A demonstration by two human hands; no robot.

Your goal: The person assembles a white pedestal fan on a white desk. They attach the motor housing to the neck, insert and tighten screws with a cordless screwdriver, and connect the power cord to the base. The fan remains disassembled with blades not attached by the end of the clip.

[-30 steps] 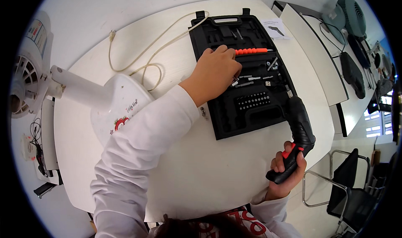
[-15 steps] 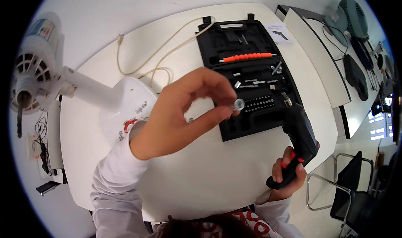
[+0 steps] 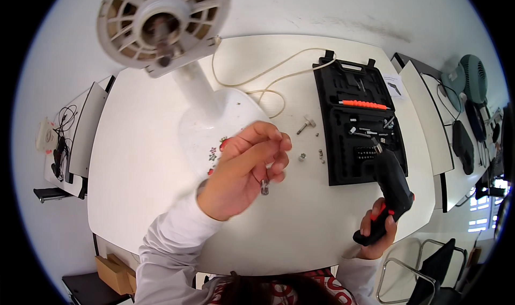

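Note:
My right hand (image 3: 380,229) grips the handle of a black and red cordless screwdriver (image 3: 392,181). Its metal chuck (image 3: 377,145) points up and away, over the lower half of an open tool case (image 3: 351,172). Near the middle of the table my left hand (image 3: 244,168) is raised with curled fingers. A small shiny metal piece (image 3: 264,187) sticks out under those fingers; the grip on it is partly hidden. A fan stand (image 3: 201,98) with bared motor and open rear grille (image 3: 161,20) rises beyond my left hand, its shaft end blurred.
Loose on the table lie a pale knobbed screw (image 3: 307,123), a small metal cylinder (image 3: 302,157) and several tiny screws (image 3: 322,156). A beige cord (image 3: 268,77) loops behind. In the case are an orange flexible shaft (image 3: 365,105) and bits. A chair (image 3: 429,273) stands at right.
My view has swung left, so the table and case appear farther right and lower. My left hand has drawn back from beside the case, its fingers now curled in. The screwdriver stays in my right hand.

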